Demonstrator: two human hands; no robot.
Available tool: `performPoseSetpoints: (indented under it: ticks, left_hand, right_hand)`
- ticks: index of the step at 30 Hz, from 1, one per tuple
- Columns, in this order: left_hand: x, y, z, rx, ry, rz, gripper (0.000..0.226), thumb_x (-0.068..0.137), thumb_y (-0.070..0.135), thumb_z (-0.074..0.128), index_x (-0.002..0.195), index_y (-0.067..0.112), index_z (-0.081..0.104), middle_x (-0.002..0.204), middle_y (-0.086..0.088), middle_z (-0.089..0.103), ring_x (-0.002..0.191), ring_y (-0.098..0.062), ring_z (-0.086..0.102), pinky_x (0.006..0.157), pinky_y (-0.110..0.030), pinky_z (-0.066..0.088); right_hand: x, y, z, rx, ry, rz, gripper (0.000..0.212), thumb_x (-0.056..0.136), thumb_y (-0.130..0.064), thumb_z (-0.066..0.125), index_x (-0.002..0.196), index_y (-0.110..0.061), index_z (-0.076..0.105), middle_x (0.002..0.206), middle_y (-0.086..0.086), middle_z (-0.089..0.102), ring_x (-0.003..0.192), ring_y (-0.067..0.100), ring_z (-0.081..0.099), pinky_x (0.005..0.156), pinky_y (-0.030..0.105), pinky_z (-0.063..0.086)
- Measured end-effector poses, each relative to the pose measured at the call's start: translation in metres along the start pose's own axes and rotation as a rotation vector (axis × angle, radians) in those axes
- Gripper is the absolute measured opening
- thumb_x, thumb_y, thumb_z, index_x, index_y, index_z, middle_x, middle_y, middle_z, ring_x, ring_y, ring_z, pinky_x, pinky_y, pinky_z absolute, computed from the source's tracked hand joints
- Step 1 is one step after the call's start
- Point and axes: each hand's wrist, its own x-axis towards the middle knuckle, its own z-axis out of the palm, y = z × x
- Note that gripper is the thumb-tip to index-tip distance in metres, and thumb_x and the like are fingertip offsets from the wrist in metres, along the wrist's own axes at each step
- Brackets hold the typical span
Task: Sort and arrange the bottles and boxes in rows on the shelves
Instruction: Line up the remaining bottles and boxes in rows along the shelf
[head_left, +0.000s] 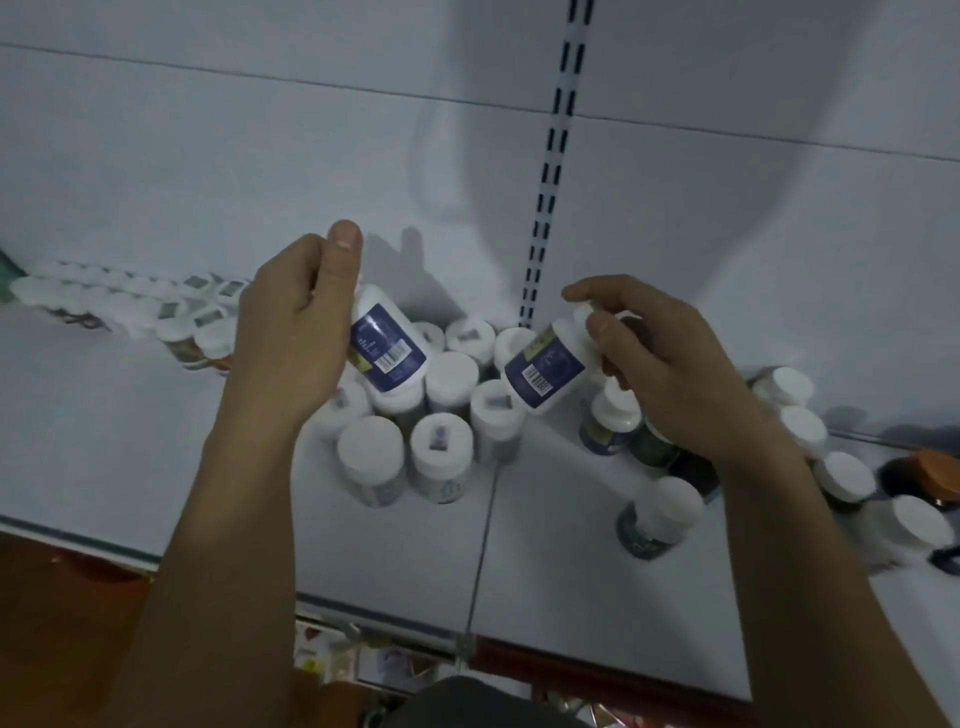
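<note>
Blue-labelled white bottle (387, 345), fingers of left hand (291, 332) curled round it — second bottle (545, 371) pinched by right hand (670, 374).

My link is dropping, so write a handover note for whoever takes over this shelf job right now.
Left hand grips a tilted blue-label bottle over the middle cluster.
Right hand grips a second blue-label bottle near its cap, also tilted.
Done: rows at the back left of the shelf.
Left: place both held bottles, tidy the cluster, line up the scattered bottles on the right.
</note>
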Motion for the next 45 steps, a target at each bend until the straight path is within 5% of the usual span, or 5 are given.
performPoseSetpoints:
  ticks: [6,26,34,39,45]
  left_hand:
    - [0.035,-0.044,-0.066,0.049,0.089,-0.053,0.069,0.1,0.067,0.033,0.087,0.0,0.044,0.074,-0.005,0.045,0.064,-0.013,0.042,0.058,-0.027,0.039]
    - [0.067,-0.14,-0.144,0.067,-0.104,-0.105,0.03,0.093,0.051,0.063,0.083,0.024,0.06,0.078,0.009,0.066,0.064,-0.005,0.061,0.059,-0.025,0.046]
    - [0.072,-0.143,-0.144,0.041,-0.147,-0.1,0.034,0.091,0.051,0.068,0.085,0.018,0.061,0.078,0.007,0.067,0.068,-0.01,0.062,0.065,-0.039,0.057]
    - [0.073,-0.136,-0.131,-0.009,-0.214,-0.086,0.036,0.087,0.057,0.069,0.087,0.023,0.061,0.075,0.01,0.066,0.065,-0.008,0.064,0.056,-0.027,0.052]
    - [0.067,-0.13,-0.124,-0.108,-0.312,-0.044,0.059,0.079,0.079,0.056,0.096,0.023,0.064,0.083,0.005,0.068,0.073,-0.012,0.067,0.063,-0.031,0.057]
  right_hand:
    - [0.045,-0.04,0.063,-0.104,-0.001,-0.103,0.021,0.097,-0.015,0.058,0.109,-0.033,0.06,0.11,-0.006,0.057,0.091,0.01,0.057,0.076,0.021,0.048]
    - [0.156,-0.073,0.257,-0.752,-0.292,-0.071,0.041,0.086,-0.012,0.068,0.125,-0.018,0.058,0.12,0.008,0.055,0.1,0.034,0.061,0.078,0.04,0.051]
    - [0.14,-0.08,0.25,-0.603,-0.01,-0.092,0.046,0.086,-0.019,0.074,0.128,-0.021,0.056,0.123,0.004,0.054,0.095,0.026,0.059,0.076,0.035,0.05]
    - [0.118,-0.119,0.232,-0.129,-0.342,-0.144,0.075,0.078,-0.033,0.085,0.14,-0.029,0.043,0.118,-0.011,0.064,0.1,0.002,0.061,0.083,0.014,0.051]
    - [0.116,-0.106,0.243,-0.156,-0.182,-0.172,0.072,0.075,-0.037,0.087,0.134,-0.031,0.047,0.106,-0.014,0.065,0.087,0.002,0.062,0.071,0.01,0.047]
